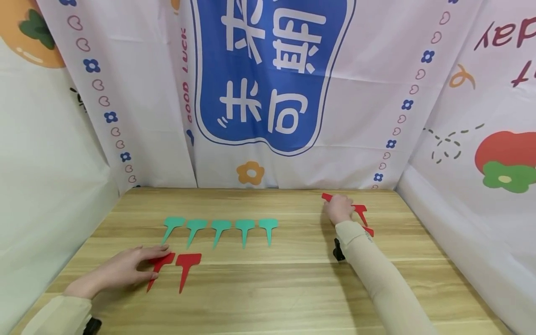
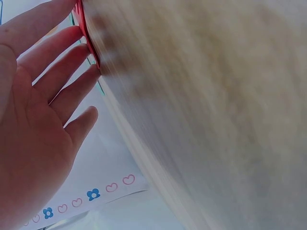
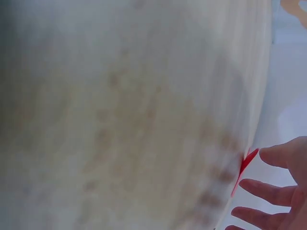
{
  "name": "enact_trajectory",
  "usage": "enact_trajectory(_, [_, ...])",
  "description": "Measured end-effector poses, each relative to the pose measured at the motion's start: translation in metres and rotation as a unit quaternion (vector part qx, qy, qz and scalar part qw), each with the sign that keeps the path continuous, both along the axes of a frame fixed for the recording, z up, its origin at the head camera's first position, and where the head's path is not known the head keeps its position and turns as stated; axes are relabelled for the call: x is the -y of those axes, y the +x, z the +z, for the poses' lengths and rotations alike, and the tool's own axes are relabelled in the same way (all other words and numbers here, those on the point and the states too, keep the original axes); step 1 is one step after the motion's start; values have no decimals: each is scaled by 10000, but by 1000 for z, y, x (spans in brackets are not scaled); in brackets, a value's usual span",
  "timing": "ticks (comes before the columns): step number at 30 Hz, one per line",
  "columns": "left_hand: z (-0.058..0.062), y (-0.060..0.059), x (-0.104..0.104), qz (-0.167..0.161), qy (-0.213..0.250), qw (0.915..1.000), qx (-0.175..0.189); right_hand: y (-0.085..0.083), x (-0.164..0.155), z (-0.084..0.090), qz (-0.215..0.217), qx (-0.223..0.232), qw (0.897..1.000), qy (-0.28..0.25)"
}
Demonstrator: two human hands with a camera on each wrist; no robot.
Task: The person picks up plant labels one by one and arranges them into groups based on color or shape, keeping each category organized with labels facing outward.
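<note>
Lower left of the head view: left hand (image 1: 125, 269), fingers straight, resting flat on a red tag (image 1: 159, 266) beside a second red tag (image 1: 186, 266) on the surface (image 1: 268, 288). Right of centre: right hand (image 1: 339, 209) over more red tags (image 1: 360, 211), grip not visible. Green tags (image 1: 220, 229) between them.

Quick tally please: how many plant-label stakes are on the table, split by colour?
Teal stakes: 5, in a row.
Red stakes by the left hand: 2, one under its fingers, one beside.
Red stakes at the right hand: at least 3 partly visible.
Total: at least 10.
</note>
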State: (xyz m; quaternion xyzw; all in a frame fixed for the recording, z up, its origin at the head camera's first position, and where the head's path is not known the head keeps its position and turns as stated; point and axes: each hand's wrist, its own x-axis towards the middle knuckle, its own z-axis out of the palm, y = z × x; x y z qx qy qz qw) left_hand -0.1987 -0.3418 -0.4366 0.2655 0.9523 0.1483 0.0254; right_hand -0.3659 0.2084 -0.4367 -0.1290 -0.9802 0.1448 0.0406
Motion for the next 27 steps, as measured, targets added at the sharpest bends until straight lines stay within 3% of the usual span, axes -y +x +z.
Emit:
enact_trajectory(13, [3, 1, -2, -3, 10, 10000, -32, -7, -5, 1, -88, 188, 9998, 17])
enact_trajectory(27, [4, 1, -2, 34, 60, 9998, 193, -9, -5, 0, -363, 263, 9990, -52])
